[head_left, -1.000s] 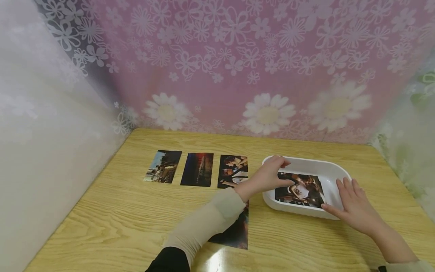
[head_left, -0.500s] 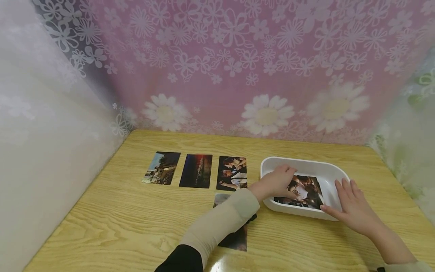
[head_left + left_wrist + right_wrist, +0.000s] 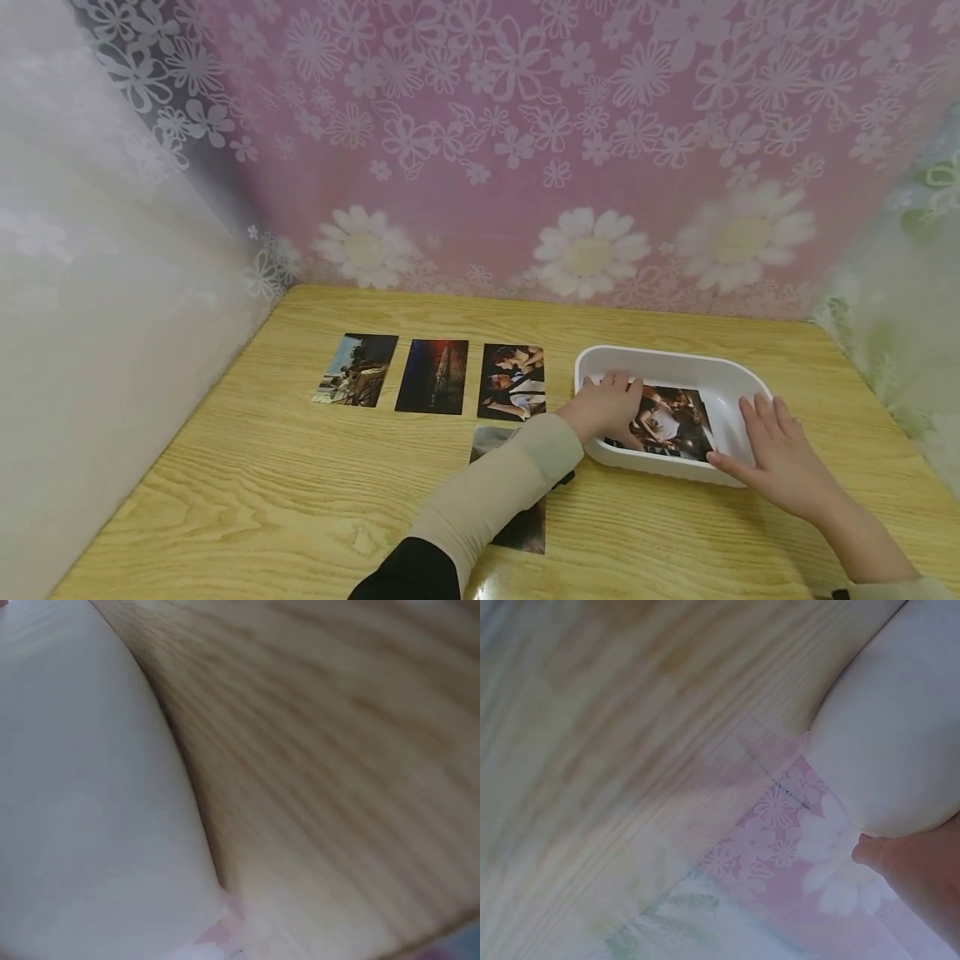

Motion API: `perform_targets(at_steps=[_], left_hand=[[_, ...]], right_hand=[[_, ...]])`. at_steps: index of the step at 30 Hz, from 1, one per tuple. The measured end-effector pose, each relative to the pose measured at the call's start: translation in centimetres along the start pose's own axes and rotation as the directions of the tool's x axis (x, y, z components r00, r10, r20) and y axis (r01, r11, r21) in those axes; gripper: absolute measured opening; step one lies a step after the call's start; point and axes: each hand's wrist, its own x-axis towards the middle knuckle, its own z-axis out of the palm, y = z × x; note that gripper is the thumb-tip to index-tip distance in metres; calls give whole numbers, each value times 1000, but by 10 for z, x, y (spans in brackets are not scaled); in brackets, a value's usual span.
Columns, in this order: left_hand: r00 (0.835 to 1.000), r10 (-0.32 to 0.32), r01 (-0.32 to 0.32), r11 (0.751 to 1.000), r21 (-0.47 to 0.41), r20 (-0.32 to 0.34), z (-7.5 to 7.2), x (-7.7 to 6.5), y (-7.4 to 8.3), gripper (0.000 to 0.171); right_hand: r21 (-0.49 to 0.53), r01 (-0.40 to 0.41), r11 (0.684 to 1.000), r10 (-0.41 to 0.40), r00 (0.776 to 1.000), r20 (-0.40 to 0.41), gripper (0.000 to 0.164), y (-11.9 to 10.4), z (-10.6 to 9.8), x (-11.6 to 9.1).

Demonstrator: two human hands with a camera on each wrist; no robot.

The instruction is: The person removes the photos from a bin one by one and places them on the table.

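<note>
A white rounded tray stands on the table's right side. A dark-edged photo lies face up inside it, seemingly atop others. My left hand reaches over the tray's left end and covers the photo's left part, fingers spread and thumb low near its front edge. Whether it pinches the photo is hidden. My right hand rests against the tray's right end, fingers straight over the rim, thumb on the front rim. The left wrist view shows the tray wall; in the right wrist view a fingertip touches the tray.
Three photos lie in a row left of the tray: a street scene, a dark tower scene and one of people. Nearer me, dark photo material lies partly under my left sleeve. A flowered pink backdrop edges the wooden table.
My left hand has shifted slightly right and lower over the photo in the tray, covering its left part. The right hand, tray and row of photos keep their places.
</note>
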Motion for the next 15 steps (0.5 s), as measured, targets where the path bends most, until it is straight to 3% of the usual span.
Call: perform_targets(at_steps=[7, 15], left_hand=[[998, -28, 28, 1000, 6, 48, 0, 0, 2, 92], [998, -22, 22, 1000, 8, 50, -3, -4, 2, 86]], right_hand=[[-5, 2, 1000, -2, 1000, -10, 89, 2, 1, 0], [8, 0, 1000, 0, 1000, 3, 89, 1, 1, -1]])
